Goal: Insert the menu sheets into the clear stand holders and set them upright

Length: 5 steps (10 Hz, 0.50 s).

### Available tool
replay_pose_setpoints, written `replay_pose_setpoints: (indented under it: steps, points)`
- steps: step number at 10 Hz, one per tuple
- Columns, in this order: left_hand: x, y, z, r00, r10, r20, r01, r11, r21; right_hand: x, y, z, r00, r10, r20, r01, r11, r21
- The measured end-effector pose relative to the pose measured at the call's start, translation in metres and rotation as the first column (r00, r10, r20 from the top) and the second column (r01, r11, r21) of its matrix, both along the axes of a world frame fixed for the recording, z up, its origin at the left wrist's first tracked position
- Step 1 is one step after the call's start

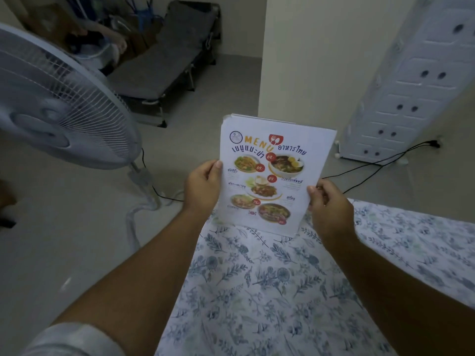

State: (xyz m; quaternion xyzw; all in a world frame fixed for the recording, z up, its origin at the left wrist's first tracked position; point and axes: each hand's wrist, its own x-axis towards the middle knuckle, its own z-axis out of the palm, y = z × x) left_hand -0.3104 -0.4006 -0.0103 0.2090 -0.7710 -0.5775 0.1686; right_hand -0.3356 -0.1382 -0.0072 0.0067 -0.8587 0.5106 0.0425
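- A person holds a printed menu sheet (275,176) upright over the far edge of a surface covered in a blue floral cloth (270,291).
- The left hand (203,187) grips the sheet's left edge, thumb pressed on the printed face and the other fingers curled out of sight behind it.
- The right hand (330,204) pinches the sheet's right edge low down, thumb in front, fingers closed around the back.
- The sheet's lower edge stands at or just above the cloth; whether it sits inside a clear holder cannot be told, though layered edges show at its top left corner.
- The page carries the word "MENU", Thai lettering and photographs of dishes.
- A white standing fan (59,98) stands on the floor to the left, its black cable (372,163) trailing across the floor.
- A grey folding cot (164,60) lies by the far wall.
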Motion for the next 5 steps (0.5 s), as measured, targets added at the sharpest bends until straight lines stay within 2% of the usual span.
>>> replay_pose_setpoints:
  steps: [2,3,4,5]
  points:
    - [0.008,0.01,0.011,0.999,0.02,0.038,-0.016,0.995,-0.103,0.001,0.005,0.009,0.999,0.035,0.037,-0.036,0.999,0.031]
    - [0.022,0.021,0.021,0.997,0.004,0.083,0.007,0.992,-0.125,0.011,0.02,0.027,0.989,0.116,0.094,-0.121,0.991,0.048]
    - [0.034,0.034,0.036,0.998,0.014,0.063,-0.004,0.987,-0.158,0.019,0.041,0.04,0.986,0.137,0.09,-0.144,0.986,0.08]
    - [0.058,0.075,0.07,0.993,0.07,0.091,-0.043,0.963,-0.267,0.037,0.093,0.065,0.991,0.118,0.068,-0.129,0.972,0.194]
